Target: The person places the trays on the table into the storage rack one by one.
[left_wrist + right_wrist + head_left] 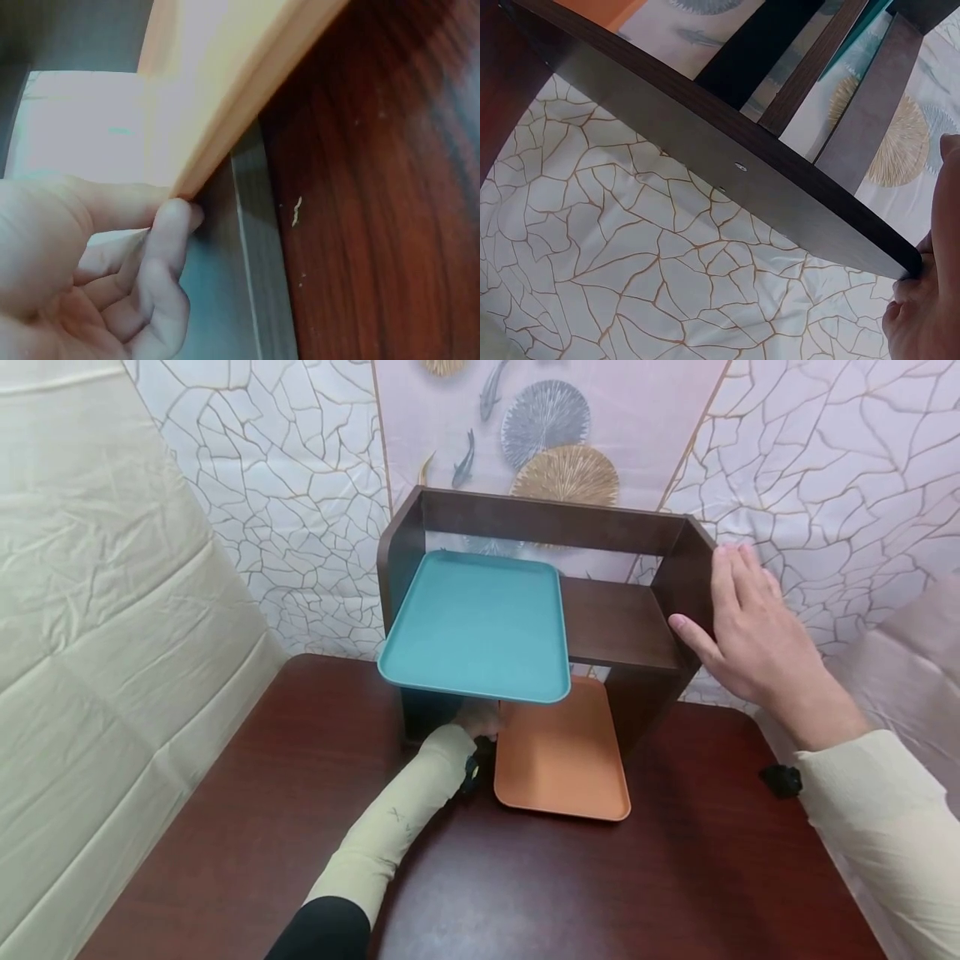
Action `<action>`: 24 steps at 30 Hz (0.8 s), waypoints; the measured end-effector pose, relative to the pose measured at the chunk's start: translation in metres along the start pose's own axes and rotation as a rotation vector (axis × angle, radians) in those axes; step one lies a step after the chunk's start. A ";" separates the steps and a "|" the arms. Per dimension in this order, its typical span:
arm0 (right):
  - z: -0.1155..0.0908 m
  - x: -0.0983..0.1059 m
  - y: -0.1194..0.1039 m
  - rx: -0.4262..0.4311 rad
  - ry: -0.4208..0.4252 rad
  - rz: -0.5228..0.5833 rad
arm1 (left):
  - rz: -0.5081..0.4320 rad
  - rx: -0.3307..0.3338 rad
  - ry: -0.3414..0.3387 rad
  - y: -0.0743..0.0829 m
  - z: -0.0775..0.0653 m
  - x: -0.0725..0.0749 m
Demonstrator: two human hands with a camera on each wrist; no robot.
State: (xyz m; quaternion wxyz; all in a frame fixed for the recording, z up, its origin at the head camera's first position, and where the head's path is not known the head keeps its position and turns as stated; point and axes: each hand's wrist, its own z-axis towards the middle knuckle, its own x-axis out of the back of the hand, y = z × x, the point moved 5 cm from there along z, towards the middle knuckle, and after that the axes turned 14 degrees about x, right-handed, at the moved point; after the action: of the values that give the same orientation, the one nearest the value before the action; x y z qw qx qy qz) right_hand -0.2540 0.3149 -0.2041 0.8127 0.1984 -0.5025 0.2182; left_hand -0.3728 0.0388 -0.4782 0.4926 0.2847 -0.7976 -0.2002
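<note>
An orange tray (562, 752) lies low between the sides of a dark brown wooden shelf (615, 618), its front part extending out over the table. My left hand (480, 718) is under the shelf board at the tray's left edge. In the left wrist view, the thumb and fingers (169, 232) pinch the tray's rim (225, 142), which is tilted up in that view. My right hand (765, 635) holds the top of the shelf's right side panel (727, 157), thumb toward the inside. Part of that hand (926, 300) shows at the panel's corner in the right wrist view.
A teal tray (480, 627) lies on the upper shelf board, sticking out over its front edge above my left hand. The shelf stands at the back of a dark reddish table (465, 885). Patterned cloth (300, 485) hangs close behind, with beige cloth (112, 652) at left.
</note>
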 end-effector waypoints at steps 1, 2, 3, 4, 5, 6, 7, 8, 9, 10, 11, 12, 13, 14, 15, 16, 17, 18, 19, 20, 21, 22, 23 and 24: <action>0.000 0.000 0.001 -0.006 -0.006 0.007 | -0.009 -0.010 0.014 0.000 0.000 -0.001; 0.000 0.000 0.002 -0.010 -0.010 0.015 | -0.025 -0.019 0.025 -0.001 -0.001 -0.001; 0.000 0.000 0.002 -0.016 -0.016 0.022 | -0.046 -0.031 0.032 -0.001 -0.002 -0.002; 0.000 0.000 0.003 -0.021 -0.022 0.030 | -0.059 -0.046 0.038 -0.002 -0.004 -0.002; 0.000 0.000 0.004 -0.026 -0.028 0.039 | -0.062 -0.066 0.047 -0.002 -0.006 -0.002; -0.001 0.001 0.004 -0.029 -0.032 0.047 | -0.057 -0.078 0.051 -0.002 -0.009 -0.001; -0.001 0.001 0.005 -0.030 -0.039 0.056 | -0.039 -0.093 0.060 -0.003 -0.012 0.000; -0.001 0.001 0.005 -0.030 -0.041 0.064 | -0.023 -0.108 0.068 -0.004 -0.015 0.002; -0.001 0.001 0.005 -0.030 -0.044 0.072 | 0.001 -0.125 0.075 -0.004 -0.017 0.004; -0.001 0.002 0.005 -0.031 -0.044 0.080 | 0.033 -0.143 0.085 -0.005 -0.020 0.006; 0.000 0.002 0.004 -0.032 -0.044 0.086 | 0.078 -0.162 0.098 -0.006 -0.022 0.009; 0.000 0.003 0.004 -0.033 -0.044 0.091 | 0.107 -0.174 0.099 -0.008 -0.025 0.011; 0.000 0.003 0.004 -0.034 -0.045 0.095 | 0.142 -0.191 0.102 -0.009 -0.028 0.015; 0.000 0.004 0.004 -0.036 -0.042 0.097 | 0.173 -0.201 0.103 -0.011 -0.032 0.018; -0.001 0.005 0.004 -0.039 -0.043 0.097 | 0.204 -0.214 0.103 -0.014 -0.036 0.022; -0.002 0.005 0.004 -0.041 -0.039 0.095 | 0.235 -0.223 0.102 -0.016 -0.041 0.027; -0.002 0.006 0.004 -0.045 -0.037 0.093 | 0.272 -0.229 0.101 -0.019 -0.047 0.031; -0.004 0.007 0.004 -0.049 -0.033 0.093 | 0.295 -0.232 0.095 -0.021 -0.053 0.036; -0.005 0.007 0.004 -0.054 -0.027 0.095 | 0.326 -0.236 0.092 -0.024 -0.058 0.041; -0.007 0.008 0.005 -0.063 -0.022 0.098 | 0.356 -0.240 0.097 -0.027 -0.065 0.046; -0.009 0.009 0.005 -0.073 -0.016 0.104 | 0.379 -0.243 0.092 -0.030 -0.071 0.050; -0.012 0.009 0.006 -0.083 -0.010 0.108 | 0.409 -0.249 0.094 -0.032 -0.077 0.055; -0.015 0.010 0.006 -0.093 -0.005 0.113 | 0.439 -0.261 0.099 -0.035 -0.083 0.059; -0.019 0.010 0.007 -0.099 0.001 0.117 | 0.463 -0.272 0.103 -0.037 -0.089 0.063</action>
State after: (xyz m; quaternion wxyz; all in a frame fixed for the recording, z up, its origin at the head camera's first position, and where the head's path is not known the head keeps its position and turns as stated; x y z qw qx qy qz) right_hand -0.2397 0.3322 -0.2020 0.8077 0.1281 -0.5229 0.2404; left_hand -0.3049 -0.0337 -0.4194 0.5987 0.0360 -0.7813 -0.1728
